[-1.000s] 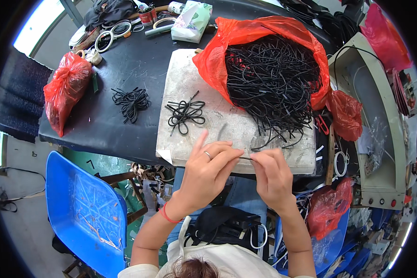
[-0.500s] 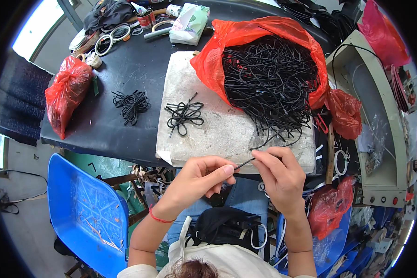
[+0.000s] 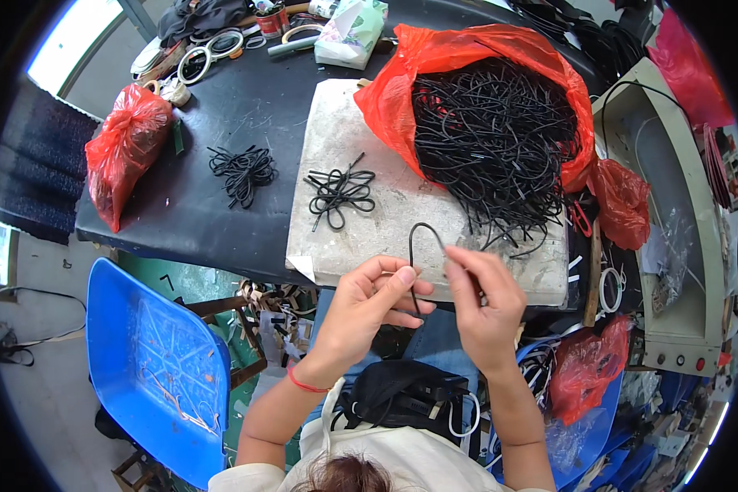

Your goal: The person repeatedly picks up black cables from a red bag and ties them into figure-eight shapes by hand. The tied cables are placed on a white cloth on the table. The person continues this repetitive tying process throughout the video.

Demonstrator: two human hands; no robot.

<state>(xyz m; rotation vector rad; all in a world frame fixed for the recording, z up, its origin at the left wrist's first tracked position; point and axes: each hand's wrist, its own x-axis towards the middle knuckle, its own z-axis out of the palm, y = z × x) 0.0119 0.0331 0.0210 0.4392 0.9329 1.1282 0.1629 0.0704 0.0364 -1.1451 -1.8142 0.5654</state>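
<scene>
A single black cord (image 3: 413, 238) arches up between my hands in a loop. My left hand (image 3: 373, 299) pinches one side of it between thumb and fingers, and a short end hangs below. My right hand (image 3: 488, 299) has its fingertips closed on the other side of the loop. Both hands are over the front edge of a pale, worn board (image 3: 385, 262). On the board, left of the loop, lies a folded bundle of black cord (image 3: 340, 195). A large heap of black cords (image 3: 492, 131) spills from an open red plastic bag (image 3: 385, 94) behind my right hand.
Another cord bundle (image 3: 243, 174) and a tied red bag (image 3: 127, 156) lie on the black table (image 3: 230, 107). Tape rolls (image 3: 194, 66) and a tissue pack (image 3: 351, 34) are at the back. A blue tub (image 3: 107, 344) stands at lower left; a beige metal housing (image 3: 672, 320) is at right.
The cord was stretched straight between my hands; now it bends up into a loop. My right hand has come slightly left and lower. The whole view has shifted a little.
</scene>
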